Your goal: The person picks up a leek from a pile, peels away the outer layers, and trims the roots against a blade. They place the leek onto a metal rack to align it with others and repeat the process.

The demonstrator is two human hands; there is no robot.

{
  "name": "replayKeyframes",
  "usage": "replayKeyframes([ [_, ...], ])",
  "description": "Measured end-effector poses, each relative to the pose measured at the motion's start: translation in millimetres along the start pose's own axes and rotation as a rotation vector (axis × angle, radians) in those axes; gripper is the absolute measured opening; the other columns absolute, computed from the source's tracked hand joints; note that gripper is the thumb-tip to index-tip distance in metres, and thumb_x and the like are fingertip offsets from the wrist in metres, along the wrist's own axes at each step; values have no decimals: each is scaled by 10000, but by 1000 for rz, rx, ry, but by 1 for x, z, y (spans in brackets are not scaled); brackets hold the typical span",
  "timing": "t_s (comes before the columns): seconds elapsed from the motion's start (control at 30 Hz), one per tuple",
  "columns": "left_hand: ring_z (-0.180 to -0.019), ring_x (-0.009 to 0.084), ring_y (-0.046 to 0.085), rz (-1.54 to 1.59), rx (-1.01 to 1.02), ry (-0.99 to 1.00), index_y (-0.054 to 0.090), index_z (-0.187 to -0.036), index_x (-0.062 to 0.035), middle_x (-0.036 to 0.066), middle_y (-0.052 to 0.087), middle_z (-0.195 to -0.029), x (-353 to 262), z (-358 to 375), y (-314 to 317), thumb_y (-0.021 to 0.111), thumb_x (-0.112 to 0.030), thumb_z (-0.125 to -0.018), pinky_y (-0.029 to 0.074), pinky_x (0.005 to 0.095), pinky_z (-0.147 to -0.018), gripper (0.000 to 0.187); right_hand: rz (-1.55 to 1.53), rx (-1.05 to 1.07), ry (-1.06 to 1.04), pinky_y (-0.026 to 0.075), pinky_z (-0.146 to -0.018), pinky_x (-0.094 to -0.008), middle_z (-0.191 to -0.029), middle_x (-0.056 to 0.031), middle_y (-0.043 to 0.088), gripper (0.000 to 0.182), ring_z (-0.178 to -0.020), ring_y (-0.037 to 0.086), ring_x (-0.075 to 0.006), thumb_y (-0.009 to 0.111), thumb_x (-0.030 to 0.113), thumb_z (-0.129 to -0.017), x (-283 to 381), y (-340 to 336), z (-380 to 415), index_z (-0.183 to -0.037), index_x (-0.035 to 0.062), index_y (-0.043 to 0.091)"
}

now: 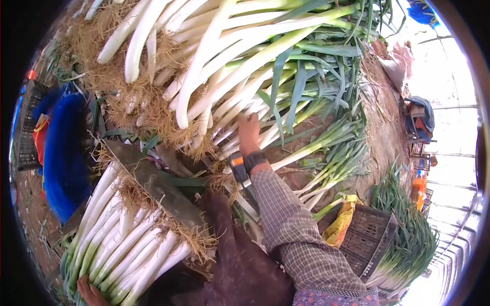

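Reaching out ahead of the body, the right hand [249,133] is set low at the near edge of a big pile of leeks [255,62], its fingers bent down among the white shanks; whether they are closed on one, I cannot tell. The shanks beside it run slantwise, with shaggy roots [171,127] to the hand's left and green leaves [300,84] away to its right, so the hand meets them across their length, between the two ends. Of the two, this hand is much the nearer to the pile. The left hand [91,292] lies well apart, down and to the left, fingers laid against the green part of a bundle of leeks [125,239]; how firmly it grasps them is hidden. That bundle's roots point up and towards the right hand, with a flat grey board [158,183] slanting between it and the pile. Just right of the right hand and its forearm, thinner leeks [326,148] lie loose on the ground [380,122], leaves pointing away.
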State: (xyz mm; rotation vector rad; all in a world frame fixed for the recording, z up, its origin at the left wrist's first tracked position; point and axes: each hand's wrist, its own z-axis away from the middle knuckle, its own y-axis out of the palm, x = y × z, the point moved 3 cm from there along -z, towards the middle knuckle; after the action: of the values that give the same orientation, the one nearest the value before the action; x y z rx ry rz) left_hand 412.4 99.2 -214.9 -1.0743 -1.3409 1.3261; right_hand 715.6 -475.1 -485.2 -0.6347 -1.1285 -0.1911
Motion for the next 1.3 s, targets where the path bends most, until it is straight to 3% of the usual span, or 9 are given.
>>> replayKeyframes([
  [0.1,-925,440,547,43,-1,-24,630,-1092,50,271,596,-998,-9,-2,-4,404,-475,-971,422,538,-789,585,-86,21,20,417,-768,-377,-903,-141,529,289,-861,481,-212,485,233,-926,11,-2,10,-1040,-32,456],
  [0.23,-904,445,551,-10,-30,25,633,-1096,38,264,596,-983,-14,-4,-4,374,-457,-983,424,539,-785,570,-338,61,150,494,-489,-299,-755,-64,526,133,-595,528,-139,460,171,-932,-34,-47,37,-939,49,407],
  [0.7,-966,432,560,-35,-9,8,647,-1121,16,250,616,-1047,-12,-3,-1,374,-446,-983,436,527,-824,554,-616,-154,107,540,-840,-369,-1070,-201,556,292,-998,606,-293,562,117,-900,-8,-9,7,-1083,-52,409],
  [0.83,-949,440,565,-15,4,24,649,-1112,21,251,623,-1036,-10,-5,-4,383,-428,-978,440,534,-812,538,-458,-47,196,441,-499,-296,-812,-65,526,223,-630,523,-145,520,215,-940,-2,-21,16,-1048,50,417],
  [0.87,-947,417,573,-31,10,17,647,-1112,22,237,629,-1028,-9,-5,-3,421,-382,-969,449,512,-818,484,-605,-62,315,306,-420,-260,-726,6,441,217,-519,374,-86,515,289,-954,-1,-29,22,-1004,99,423],
  [0.93,-943,373,589,-68,26,2,643,-1111,24,207,641,-1011,-4,-2,-3,496,-289,-949,468,468,-829,382,-943,223,318,282,-431,-225,-705,39,399,251,-528,364,-63,502,316,-972,-16,-64,41,-1152,142,491],
  [1.03,-1082,379,494,-73,42,-96,563,-1150,-21,169,536,-1122,39,16,26,433,-221,-914,368,457,-954,335,-595,127,280,316,-429,-195,-663,69,368,391,-540,392,-53,434,368,-1013,-50,-159,86,-1361,191,447],
  [1.17,-1080,386,499,-33,-5,-59,562,-1158,-20,176,543,-1119,29,14,24,416,-206,-920,381,450,-941,335,6,71,290,319,-421,-238,-648,38,436,160,-506,421,-63,497,249,-960,-54,-330,182,-946,93,531],
  [1.3,-1103,390,496,8,-7,0,564,-1175,-14,195,544,-1155,31,10,26,412,-184,-920,380,457,-948,343,27,87,455,365,-405,-246,-656,17,483,190,-482,432,-85,520,280,-937,-52,-444,275,-877,100,506],
])
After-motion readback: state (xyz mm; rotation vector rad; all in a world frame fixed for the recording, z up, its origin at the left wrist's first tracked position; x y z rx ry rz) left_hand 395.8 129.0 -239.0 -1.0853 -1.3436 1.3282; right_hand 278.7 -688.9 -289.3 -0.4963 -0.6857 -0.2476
